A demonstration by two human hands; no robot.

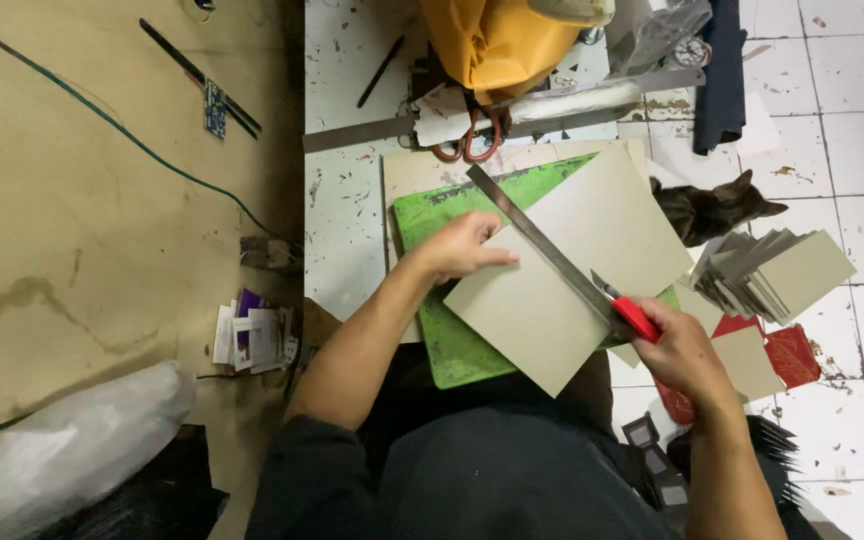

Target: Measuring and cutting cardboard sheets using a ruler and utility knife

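Right hand (682, 350) grips red-handled utility knife (632, 315), blade against long steel ruler (542, 250); left hand (462, 248), fingers flat, pins grey cardboard sheet (562, 290) on green cutting mat (452, 340), preventing slip.

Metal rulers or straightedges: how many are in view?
2. One ruler lies diagonally across the grey card, held down by the left hand. A longer straightedge lies across the floor above, partly hidden. More may be hidden.
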